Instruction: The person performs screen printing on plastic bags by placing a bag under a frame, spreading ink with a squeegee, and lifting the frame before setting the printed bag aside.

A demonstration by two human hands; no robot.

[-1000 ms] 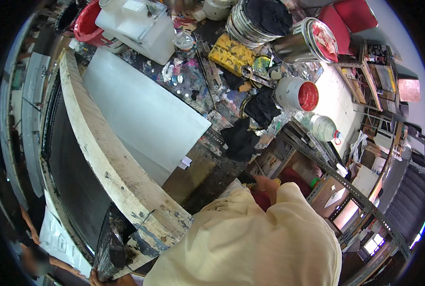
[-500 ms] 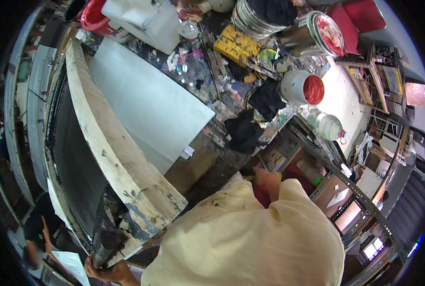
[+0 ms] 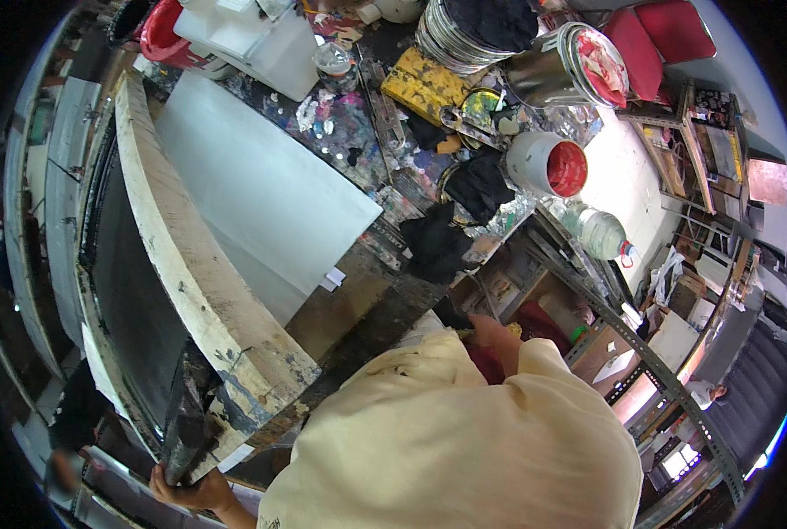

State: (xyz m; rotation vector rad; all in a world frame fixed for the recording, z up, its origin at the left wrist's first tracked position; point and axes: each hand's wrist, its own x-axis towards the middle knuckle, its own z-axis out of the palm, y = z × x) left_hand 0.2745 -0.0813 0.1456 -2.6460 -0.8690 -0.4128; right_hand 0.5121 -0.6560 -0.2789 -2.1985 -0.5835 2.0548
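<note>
A large wooden screen frame (image 3: 201, 264) with dark mesh (image 3: 138, 273) is raised at a slant on my left. Its near corner is wrapped in dark, stained material. My left hand (image 3: 190, 492) is closed around this corner from below. Beyond the frame, a pale sheet (image 3: 252, 185) lies flat on the stained worktable (image 3: 345, 309), with a small white tab at its edge. My right hand (image 3: 492, 333) is low by the table's near edge, beside the open shelf. A dark shape touches its finger side; the fingers are mostly hidden, so its grip is unclear.
Black cloths (image 3: 436, 242), a white bucket (image 3: 534, 165) with red inside, a yellow box (image 3: 424, 84) and stacked tins crowd the far table. A large water bottle (image 3: 600, 231) stands beyond. A metal shelf rail (image 3: 649, 357) runs along the right. Another person (image 3: 80, 410) is at lower left.
The frame's near corner and my left hand have shifted slightly left in view. A dark shape now shows beside my right hand. The white sheet near the other person has mostly dropped from sight.
</note>
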